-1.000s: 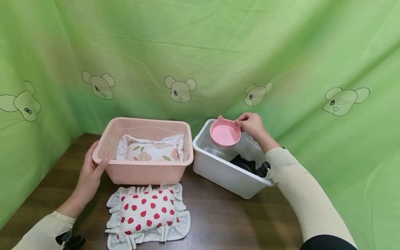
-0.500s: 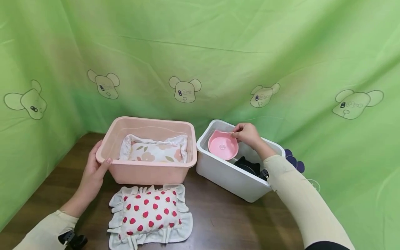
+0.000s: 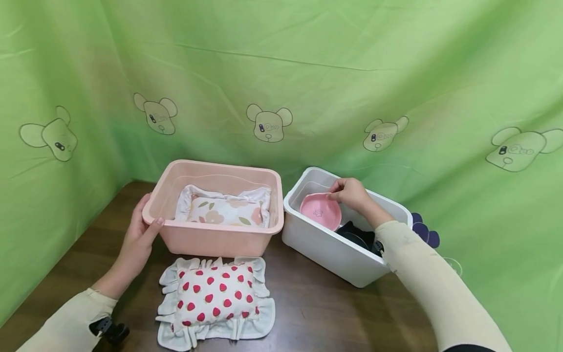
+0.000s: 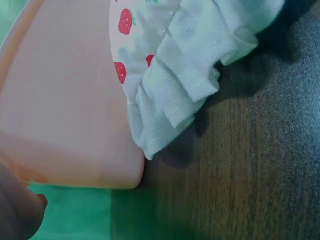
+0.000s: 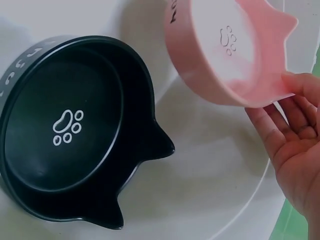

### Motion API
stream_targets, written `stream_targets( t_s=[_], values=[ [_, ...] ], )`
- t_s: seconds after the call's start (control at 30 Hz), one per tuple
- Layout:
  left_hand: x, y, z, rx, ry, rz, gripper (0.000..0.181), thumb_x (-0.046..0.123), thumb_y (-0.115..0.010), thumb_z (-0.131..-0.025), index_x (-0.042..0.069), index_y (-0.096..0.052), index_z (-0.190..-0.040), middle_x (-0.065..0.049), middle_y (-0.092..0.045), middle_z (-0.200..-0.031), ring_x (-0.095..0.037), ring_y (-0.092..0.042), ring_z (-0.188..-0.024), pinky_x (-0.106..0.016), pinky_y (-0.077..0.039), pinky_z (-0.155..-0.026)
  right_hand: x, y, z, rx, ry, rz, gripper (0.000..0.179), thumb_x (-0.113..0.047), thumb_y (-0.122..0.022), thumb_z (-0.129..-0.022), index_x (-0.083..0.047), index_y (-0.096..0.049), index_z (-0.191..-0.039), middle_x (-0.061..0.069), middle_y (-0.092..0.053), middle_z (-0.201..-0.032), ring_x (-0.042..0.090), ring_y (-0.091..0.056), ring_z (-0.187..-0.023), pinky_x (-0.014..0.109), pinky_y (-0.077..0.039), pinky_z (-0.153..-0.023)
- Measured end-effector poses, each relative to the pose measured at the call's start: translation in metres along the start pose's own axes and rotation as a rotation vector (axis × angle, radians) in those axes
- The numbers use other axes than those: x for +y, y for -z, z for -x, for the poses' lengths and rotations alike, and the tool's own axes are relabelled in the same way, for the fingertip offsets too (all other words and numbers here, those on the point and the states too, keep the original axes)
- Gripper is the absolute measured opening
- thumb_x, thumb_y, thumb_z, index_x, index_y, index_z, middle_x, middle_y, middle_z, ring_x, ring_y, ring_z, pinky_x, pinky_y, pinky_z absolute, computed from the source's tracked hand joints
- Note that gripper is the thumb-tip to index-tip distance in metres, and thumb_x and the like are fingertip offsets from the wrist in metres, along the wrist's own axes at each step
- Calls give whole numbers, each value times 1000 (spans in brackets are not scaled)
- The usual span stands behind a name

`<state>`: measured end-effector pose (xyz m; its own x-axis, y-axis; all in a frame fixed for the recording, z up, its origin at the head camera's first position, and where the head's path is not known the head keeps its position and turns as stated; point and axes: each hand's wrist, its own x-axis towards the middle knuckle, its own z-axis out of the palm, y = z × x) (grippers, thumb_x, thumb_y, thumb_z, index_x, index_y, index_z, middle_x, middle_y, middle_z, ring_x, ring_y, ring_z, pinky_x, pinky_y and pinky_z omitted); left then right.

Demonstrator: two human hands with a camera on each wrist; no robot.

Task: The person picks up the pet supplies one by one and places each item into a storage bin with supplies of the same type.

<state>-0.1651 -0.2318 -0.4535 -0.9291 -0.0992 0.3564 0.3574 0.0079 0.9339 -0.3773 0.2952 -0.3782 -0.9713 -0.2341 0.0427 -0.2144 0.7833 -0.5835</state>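
My right hand pinches a pink cat-eared pet bowl by its ear-side rim, fingers beneath and thumb on top. The bowl is tilted inside the white bin, near its left end. Beside it in that bin lies a black cat-eared bowl with a paw print, partly hidden by my forearm in the head view. My left hand grips the left front corner of the pink bin, thumb over the rim. A small floral pillow with a white ruffle lies in the pink bin.
A strawberry-print pillow with a pale ruffle lies on the dark wooden table before the pink bin. A green curtain hangs close behind both bins. Dark purple rounded shapes show past the white bin's right end.
My right hand has lowered the pink bowl from above the white bin's rim to down inside it. The left hand keeps its hold. The head view has shifted slightly, moving the scene rightward.
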Motion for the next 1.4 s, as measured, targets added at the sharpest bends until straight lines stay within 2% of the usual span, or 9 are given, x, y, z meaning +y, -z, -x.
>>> stream_targets(
  t_s=[0.3,0.83,0.93,1.1,1.2,1.4],
  values=[
    [-1,0,-2,7,5,-10,70,10,-51,-107,10,-11,-164,-23,-17,-166,-25,-28,-147,-6,-35,-105,12,-14,-9,-44,90,58,9,-6,-82,-80,-7,-74,-84,1,-72,-79,11,-61,-72,23,-51,-66],
    [-4,2,-1,0,5,-29,70,13,-51,-108,10,-11,-164,-24,-17,-166,-28,-27,-149,-6,-35,-106,25,-25,-11,-121,126,46,9,2,-79,-81,-1,-73,-86,5,-73,-80,10,-61,-71,22,-52,-64],
    [-3,2,-2,-1,-2,-27,70,13,-51,-108,8,-9,-164,-24,-16,-166,-30,-27,-149,-6,-35,-105,25,-25,-12,-140,125,10,10,4,-76,-83,2,-71,-91,10,-73,-85,11,-63,-74,21,-53,-66],
    [-3,2,-4,0,1,-12,71,12,-51,-108,9,-10,-164,-24,-16,-166,-33,-25,-149,-6,-35,-106,22,-18,-12,-216,141,-112,27,8,-71,-87,13,-65,-113,25,-71,-104,25,-68,-94,20,-57,-78],
    [-3,1,-5,-1,9,-16,71,13,-51,-108,11,-10,-165,-23,-16,-166,-34,-24,-150,-6,-34,-106,18,-11,-11,-241,172,-69,31,4,-72,-90,12,-63,-119,23,-71,-109,30,-68,-102,22,-56,-83],
    [-2,1,-2,1,22,-39,71,14,-52,-108,11,-9,-164,-22,-17,-166,-36,-24,-149,-5,-35,-105,-5,12,-6,-270,243,77,26,-7,-74,-93,3,-69,-117,16,-74,-110,27,-70,-104,32,-57,-88]
  ],
)
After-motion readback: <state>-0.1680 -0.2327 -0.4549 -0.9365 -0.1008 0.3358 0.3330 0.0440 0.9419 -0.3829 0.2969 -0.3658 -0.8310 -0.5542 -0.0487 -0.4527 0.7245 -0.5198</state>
